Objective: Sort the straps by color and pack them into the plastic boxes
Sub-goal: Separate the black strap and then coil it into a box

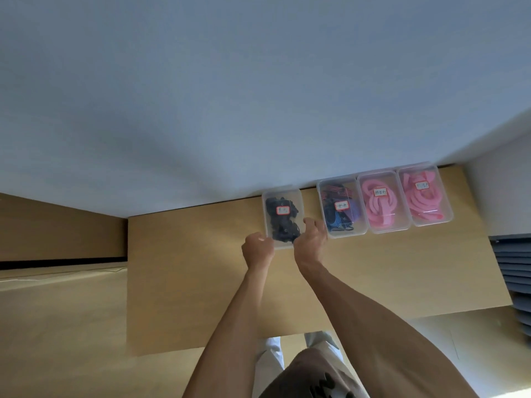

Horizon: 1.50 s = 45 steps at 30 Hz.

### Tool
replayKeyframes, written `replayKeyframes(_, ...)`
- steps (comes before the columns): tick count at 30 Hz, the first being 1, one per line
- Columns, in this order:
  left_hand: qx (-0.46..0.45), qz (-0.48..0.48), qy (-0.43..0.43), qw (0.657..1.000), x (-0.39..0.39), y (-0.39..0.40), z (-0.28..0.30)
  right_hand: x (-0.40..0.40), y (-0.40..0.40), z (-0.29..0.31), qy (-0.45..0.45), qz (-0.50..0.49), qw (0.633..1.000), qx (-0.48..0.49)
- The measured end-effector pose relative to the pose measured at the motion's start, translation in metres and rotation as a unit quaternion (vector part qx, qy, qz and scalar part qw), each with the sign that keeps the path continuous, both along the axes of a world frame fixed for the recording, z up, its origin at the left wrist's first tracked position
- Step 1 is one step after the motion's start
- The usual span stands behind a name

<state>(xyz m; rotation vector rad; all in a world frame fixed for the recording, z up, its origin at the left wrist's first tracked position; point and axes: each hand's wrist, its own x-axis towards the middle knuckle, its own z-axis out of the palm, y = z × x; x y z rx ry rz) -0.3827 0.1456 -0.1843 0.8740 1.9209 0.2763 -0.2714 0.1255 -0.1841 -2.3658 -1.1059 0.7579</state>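
The table [201, 268] is light brown wood and stands against a pale blue-grey wall [230, 96]. The floor [57, 326] is light brown too.

Four clear plastic boxes sit in a row at the far edge, by the wall. The left hand [257, 249] and the right hand [310, 242] hold the near end of the box with black straps [283, 218], one on each side. Their fingers [309, 224] press on its sides.

Just right of the fingers is the box with blue and striped straps [340, 208]. Further right are two boxes of pink straps [382, 202], touching each other.

Each lid has a small white label with a red edge [283, 210]. The writing is too blurry to read.
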Motion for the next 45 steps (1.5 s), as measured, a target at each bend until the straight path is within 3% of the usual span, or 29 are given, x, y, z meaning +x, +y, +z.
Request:
replayKeyframes(4, 0.075, -0.049, 0.093, 0.992, 0.016, 0.007, 0.001, 0.008, 0.003, -0.005, -0.046, 0.112, 0.992, -0.023)
replayKeyframes(12, 0.084, -0.122, 0.122, 0.981, 0.043, 0.010, -0.001, 0.042, -0.002, 0.006, -0.082, 0.044, 0.992, 0.084)
replayKeyframes(16, 0.099, -0.157, 0.173, 0.967, 0.073, 0.014, 0.005, 0.088, -0.007, 0.007, -0.095, 0.015, 0.995, 0.011)
replayKeyframes(22, 0.085, -0.216, 0.212, 0.949, 0.112, 0.015, 0.006, 0.129, -0.008, -0.006, -0.103, 0.125, 0.981, -0.107)
replayKeyframes(26, 0.076, -0.224, 0.253, 0.938, 0.122, 0.006, 0.005, 0.139, -0.010, -0.009, -0.101, 0.176, 0.972, -0.120)
replayKeyframes(31, 0.076, -0.299, 0.287, 0.907, 0.127, -0.002, 0.003, 0.142, -0.008, -0.017, -0.089, 0.235, 0.959, -0.134)
replayKeyframes(40, 0.092, -0.307, 0.304, 0.897, 0.128, -0.007, -0.003, 0.138, -0.011, -0.022, -0.113, 0.228, 0.961, -0.107)
replayKeyframes(45, 0.130, -0.354, 0.317, 0.870, 0.138, -0.016, -0.008, 0.139, -0.022, -0.017, -0.119, 0.155, 0.976, -0.094)
